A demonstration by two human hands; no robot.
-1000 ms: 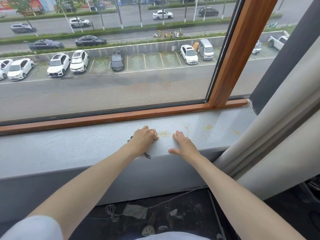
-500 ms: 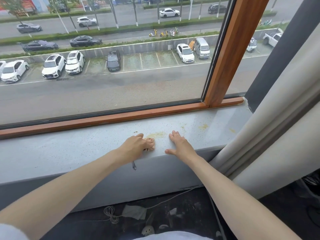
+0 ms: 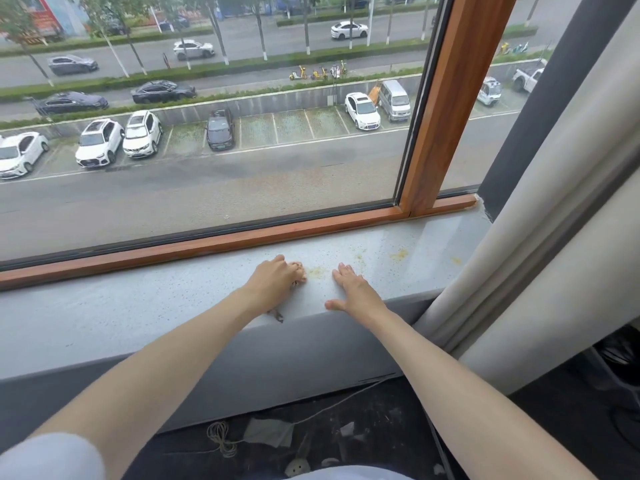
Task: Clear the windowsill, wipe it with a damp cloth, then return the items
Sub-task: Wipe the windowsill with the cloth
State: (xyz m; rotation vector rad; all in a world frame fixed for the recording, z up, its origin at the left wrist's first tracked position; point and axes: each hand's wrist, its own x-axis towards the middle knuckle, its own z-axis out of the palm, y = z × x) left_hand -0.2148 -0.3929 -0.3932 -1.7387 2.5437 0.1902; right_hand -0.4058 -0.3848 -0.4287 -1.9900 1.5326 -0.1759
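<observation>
Left hand point(image 3: 277, 282) curled around a small dark item point(image 3: 277, 315) at the windowsill point(image 3: 138, 306) front edge (identity unclear), right hand point(image 3: 353, 289) flat and spread just beside; yellow stain point(image 3: 317, 271) lies between them.

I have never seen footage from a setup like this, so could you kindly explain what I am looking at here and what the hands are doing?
There is no machine here: a person wears a camera on the head, so this single view looks forward and down along both bare arms. The pale grey speckled stone windowsill runs below a wooden-framed window over a car park. The left hand is curled over a small dark object, mostly hidden, so I cannot tell what it is. The right hand lies flat and open, holding nothing. Yellowish stains mark the sill between and beyond the hands. A cream curtain hangs at the right.
</observation>
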